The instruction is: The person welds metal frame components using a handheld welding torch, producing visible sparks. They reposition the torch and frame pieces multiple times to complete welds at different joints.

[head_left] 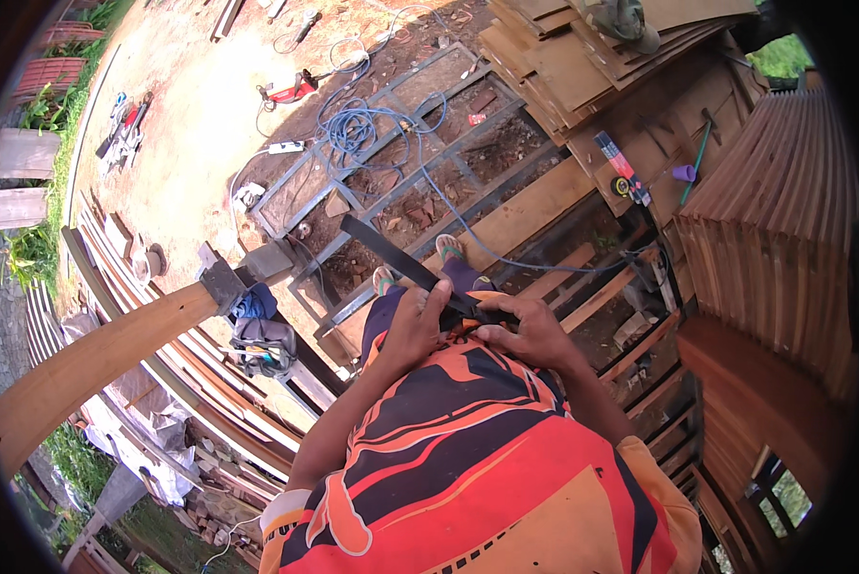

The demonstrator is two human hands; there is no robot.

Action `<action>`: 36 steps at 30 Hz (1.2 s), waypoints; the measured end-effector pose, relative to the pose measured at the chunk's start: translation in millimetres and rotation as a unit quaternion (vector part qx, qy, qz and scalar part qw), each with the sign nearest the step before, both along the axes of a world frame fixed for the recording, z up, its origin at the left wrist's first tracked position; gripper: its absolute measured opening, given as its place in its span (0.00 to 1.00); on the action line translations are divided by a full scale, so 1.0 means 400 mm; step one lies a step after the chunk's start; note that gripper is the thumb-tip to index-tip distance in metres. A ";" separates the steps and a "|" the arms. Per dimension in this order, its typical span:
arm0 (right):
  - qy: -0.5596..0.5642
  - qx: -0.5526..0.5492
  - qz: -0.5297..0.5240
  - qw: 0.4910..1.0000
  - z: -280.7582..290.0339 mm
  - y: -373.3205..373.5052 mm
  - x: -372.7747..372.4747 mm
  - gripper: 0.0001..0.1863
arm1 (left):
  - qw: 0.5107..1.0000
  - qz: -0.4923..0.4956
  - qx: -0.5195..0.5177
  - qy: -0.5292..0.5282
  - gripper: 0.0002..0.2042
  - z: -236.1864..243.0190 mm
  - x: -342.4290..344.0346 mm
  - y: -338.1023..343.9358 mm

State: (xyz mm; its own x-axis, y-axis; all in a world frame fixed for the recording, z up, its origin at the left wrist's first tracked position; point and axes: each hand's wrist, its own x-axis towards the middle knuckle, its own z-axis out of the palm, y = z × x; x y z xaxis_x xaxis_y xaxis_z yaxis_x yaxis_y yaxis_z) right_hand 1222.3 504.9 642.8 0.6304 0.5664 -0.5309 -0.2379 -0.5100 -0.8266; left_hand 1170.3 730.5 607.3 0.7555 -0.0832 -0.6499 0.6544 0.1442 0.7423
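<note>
Both hands were found at the wearer's waist, just beside one another, in front of the patterned shirt [458, 469]. The black strap [386, 251] was located at the left hand [416, 323]; its loose length ran forward and to the left of that hand, with the end standing clear of it. The left hand was closed, its thumb and bent fingers pinching the strap. The right hand [533, 331] lay just to the right of the left one, fingers curled and thumb drawn toward them, at dark material by the shirt's hem. Whether the right hand gripped the strap itself could not be told, as the fingers hid the contact.

Ahead of both hands, the sandalled feet [448, 249] were noted on either side of the strap. Farther ahead lay a grey metal frame [274, 212] with a coil of blue hose [348, 139] over it. A red power tool [292, 91] rested on the ground beyond, ahead and left of the left hand. Well apart from the right hand, forward and to its right, were a yellow-and-black tape measure [622, 186], a purple cup [684, 173] and stacked brown boards [563, 77]. A timber beam [104, 373] stood to the left of the left hand, well apart from it.
</note>
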 end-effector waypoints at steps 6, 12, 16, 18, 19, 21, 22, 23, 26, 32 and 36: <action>0.003 0.065 -0.078 0.995 -0.055 0.012 -0.024 0.21 | 0.998 -0.004 0.025 0.061 0.20 0.101 0.038 -0.002; -0.023 0.006 -0.063 0.998 -0.054 0.027 -0.011 0.18 | 0.950 -0.184 0.228 -0.107 0.11 0.119 -0.004 0.048; -0.048 -0.015 -0.035 0.998 -0.021 0.036 0.016 0.16 | 0.958 -0.134 0.208 -0.143 0.07 0.097 -0.027 0.026; -0.102 0.006 -0.010 0.995 -0.032 0.031 0.019 0.14 | 0.966 -0.106 0.198 -0.125 0.06 0.093 -0.025 0.016; -0.107 0.006 -0.008 0.994 -0.033 0.030 0.021 0.13 | 0.967 -0.108 0.195 -0.127 0.06 0.091 -0.024 0.017; -0.116 0.006 -0.004 0.993 -0.035 0.033 0.021 0.13 | 0.967 -0.111 0.189 -0.130 0.06 0.086 -0.022 0.018; -0.124 0.002 -0.004 0.992 -0.032 0.034 0.021 0.12 | 0.965 -0.114 0.189 -0.141 0.05 0.086 -0.020 0.017; -0.132 -0.002 -0.003 0.991 -0.027 0.035 0.022 0.12 | 0.963 -0.116 0.189 -0.152 0.05 0.086 -0.017 0.016; -0.154 -0.020 0.024 0.988 -0.035 0.041 0.022 0.12 | 0.973 -0.113 0.164 -0.120 0.06 0.075 -0.012 0.013; -0.219 0.003 0.039 0.975 -0.039 0.049 0.028 0.14 | 0.998 -0.005 -0.054 0.013 0.10 0.057 0.012 0.005; -0.303 0.020 0.055 0.951 -0.045 0.049 0.032 0.13 | 0.999 -0.039 -0.022 0.019 0.11 0.036 0.005 0.000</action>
